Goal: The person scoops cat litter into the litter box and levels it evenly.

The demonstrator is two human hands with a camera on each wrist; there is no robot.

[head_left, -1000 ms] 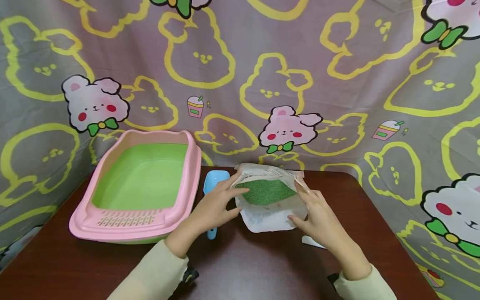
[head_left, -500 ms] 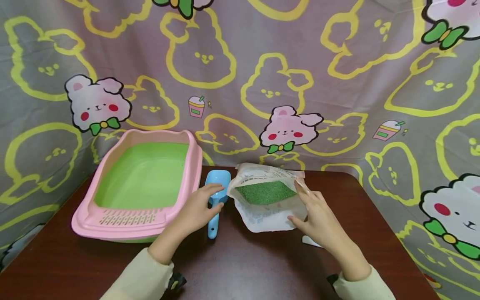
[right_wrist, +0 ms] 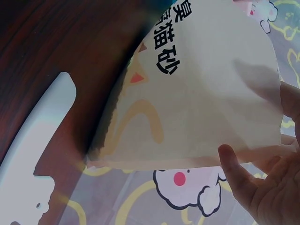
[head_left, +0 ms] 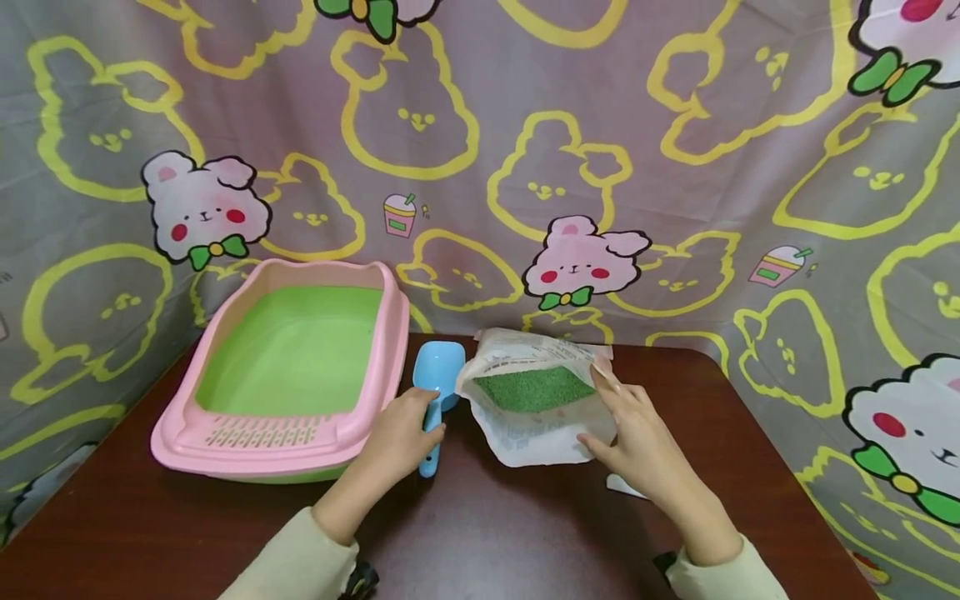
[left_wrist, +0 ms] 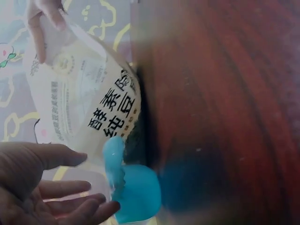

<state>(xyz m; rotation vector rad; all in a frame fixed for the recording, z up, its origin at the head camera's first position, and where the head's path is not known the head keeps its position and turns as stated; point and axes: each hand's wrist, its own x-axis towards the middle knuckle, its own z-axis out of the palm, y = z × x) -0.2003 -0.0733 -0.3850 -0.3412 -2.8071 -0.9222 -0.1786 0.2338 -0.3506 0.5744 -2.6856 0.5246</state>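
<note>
A light-blue scoop [head_left: 439, 367] lies between the pink-rimmed litter tray and the bag. My left hand [head_left: 397, 437] is over the scoop's handle; in the left wrist view its thumb and fingers [left_wrist: 70, 187] are spread, with fingertips close to the scoop [left_wrist: 138, 194]. The white paper bag [head_left: 517, 437] stands with its mouth open, showing green pellets of cat litter [head_left: 534, 388]. My right hand [head_left: 637, 433] holds the bag's right side, the thumb [right_wrist: 229, 157] on the outside and the other fingers at the rim, partly hidden in the right wrist view.
On the left stands the litter tray [head_left: 281, 446], pink rim over a green basin. A flat white piece [right_wrist: 35, 136] with a notched edge lies on the brown table [head_left: 480, 542] near my right hand. Behind hangs a patterned curtain [head_left: 465, 83].
My left hand has let go of the bag's left rim and moved left and down to the scoop's handle. The right hand has stayed at the bag.
</note>
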